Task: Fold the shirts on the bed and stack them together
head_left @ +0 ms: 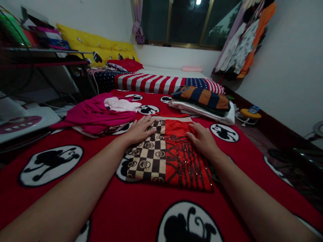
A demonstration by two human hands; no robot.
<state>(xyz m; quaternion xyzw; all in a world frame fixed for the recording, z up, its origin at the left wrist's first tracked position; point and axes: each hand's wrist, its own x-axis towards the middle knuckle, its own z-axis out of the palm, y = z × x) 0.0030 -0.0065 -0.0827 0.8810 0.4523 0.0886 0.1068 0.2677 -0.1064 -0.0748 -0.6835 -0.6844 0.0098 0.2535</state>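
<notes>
A folded shirt (174,154), half beige-and-black checks and half red with dark sparkly lettering, lies flat in front of me on the red blanket (106,208). Resting on its upper left edge is my left hand (142,130), fingers stretched out. My right hand (203,139) lies on the upper right edge, fingers also extended. Behind the shirt on the right sits a stack of folded clothes (204,102), with an orange-and-navy striped piece on top. To the left is a loose heap of magenta clothing (101,112) with a pale pink piece (122,104) on it.
A bed with a flag-patterned cover (151,83) stands beyond, with a yellow cushion (75,40) behind it. Clothes hang (248,43) at the right of the window. A cluttered desk (45,55) is on the left, and a small stool (249,114) stands on the right.
</notes>
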